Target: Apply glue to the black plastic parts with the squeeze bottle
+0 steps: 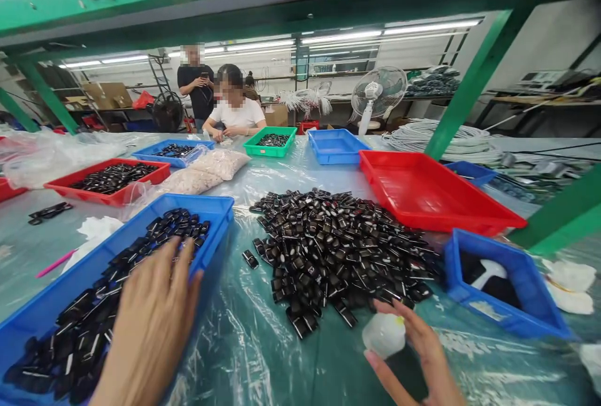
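My left hand [153, 306] reaches over the long blue tray [213, 255] at the left, fingers stretched out and side by side. Small glossy black plastic parts [77, 337] fill much of that tray, and my fingertips are among or just above them. Whether they touch a part is hidden. Between the thumb and fingers of my right hand [422, 349] is a small translucent white bottle [384, 334] with a yellowish spot at its top. A large heap of similar black parts [328, 249] lies on the plastic-covered table, just beyond my right hand.
A red tray [404, 183] and a blue bin [507, 312] with a white item stand to the right. Further left are a red tray of black parts [113, 177], a bag of pale pieces [206, 171] and a pink pen [56, 263]. Two people are behind the table.
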Demonstrator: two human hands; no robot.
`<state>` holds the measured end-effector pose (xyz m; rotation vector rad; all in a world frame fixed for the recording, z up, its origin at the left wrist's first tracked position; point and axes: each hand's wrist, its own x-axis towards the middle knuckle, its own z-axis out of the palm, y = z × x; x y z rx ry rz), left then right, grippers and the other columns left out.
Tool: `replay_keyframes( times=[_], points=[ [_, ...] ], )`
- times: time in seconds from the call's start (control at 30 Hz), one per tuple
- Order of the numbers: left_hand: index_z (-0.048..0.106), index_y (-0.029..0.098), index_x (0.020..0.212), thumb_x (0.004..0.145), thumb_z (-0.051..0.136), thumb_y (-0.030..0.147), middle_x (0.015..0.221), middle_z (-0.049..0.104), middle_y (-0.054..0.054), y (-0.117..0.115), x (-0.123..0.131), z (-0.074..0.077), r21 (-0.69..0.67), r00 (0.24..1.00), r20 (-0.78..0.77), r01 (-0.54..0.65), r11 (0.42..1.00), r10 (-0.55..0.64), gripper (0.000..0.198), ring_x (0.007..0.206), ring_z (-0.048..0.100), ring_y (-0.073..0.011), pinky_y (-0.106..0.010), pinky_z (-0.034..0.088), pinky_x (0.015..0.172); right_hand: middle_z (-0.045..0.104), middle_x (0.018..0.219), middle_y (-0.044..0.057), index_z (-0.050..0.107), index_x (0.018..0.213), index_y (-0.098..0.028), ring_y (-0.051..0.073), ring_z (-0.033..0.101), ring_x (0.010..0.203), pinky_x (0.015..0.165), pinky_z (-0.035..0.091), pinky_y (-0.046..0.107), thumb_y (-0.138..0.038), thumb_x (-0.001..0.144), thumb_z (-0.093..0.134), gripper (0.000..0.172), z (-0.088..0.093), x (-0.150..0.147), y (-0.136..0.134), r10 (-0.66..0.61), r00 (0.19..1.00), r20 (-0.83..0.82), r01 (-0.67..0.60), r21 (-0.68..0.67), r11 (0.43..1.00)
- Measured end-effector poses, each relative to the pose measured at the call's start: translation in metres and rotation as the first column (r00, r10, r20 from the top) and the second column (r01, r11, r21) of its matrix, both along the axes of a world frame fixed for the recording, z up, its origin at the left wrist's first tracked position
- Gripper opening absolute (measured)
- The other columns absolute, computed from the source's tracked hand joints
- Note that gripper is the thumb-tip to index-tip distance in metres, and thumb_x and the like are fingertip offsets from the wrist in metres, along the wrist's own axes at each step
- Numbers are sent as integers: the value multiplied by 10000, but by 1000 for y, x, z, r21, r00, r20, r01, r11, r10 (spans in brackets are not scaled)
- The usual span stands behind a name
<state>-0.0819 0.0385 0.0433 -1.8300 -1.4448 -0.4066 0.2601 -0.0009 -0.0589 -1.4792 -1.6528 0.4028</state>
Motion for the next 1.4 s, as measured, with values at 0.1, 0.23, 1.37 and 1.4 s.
replay_keyframes(
  times=[0.1,0.23,1.37,1.4],
  points=[
    [528,64,1298,1037,259,255,1247,635,-249,3,30,-39,-82,972,15,235,968,-235,421,1059,658,-376,-494,517,842,609,1353,75,436,1339,-292,240,593,1229,907,566,297,-411,946,507,416,-1,-1,-1,36,997,-74,-48,-168,985],
    [487,46,1370,1039,240,281,1410,517,-268,21,57,-86,-183,956,184,261,948,-228,475,1261,547,-377,-511,502,954,648,1305,58,548,1253,-293,239,623,1191,874,571,267,-458,916,537,375,0,-1,-1,6,986,-169,-49,-254,966],
    [651,249,1082,1032,374,293,1136,718,-59,-17,62,-58,-373,518,844,753,542,-139,284,1054,679,-230,-323,556,885,691,1198,61,555,1195,-279,217,687,1076,785,601,235,-360,907,588,301,15,-7,-10,18,994,-111,-45,-252,967],
    [654,254,1051,1032,368,309,1120,722,-57,-19,63,-59,-369,436,900,779,507,-14,291,1035,683,-225,-306,551,864,692,1194,59,557,1192,-279,217,686,1075,793,599,240,-357,906,588,298,16,-8,-10,21,994,-107,-47,-244,969]
  ],
)
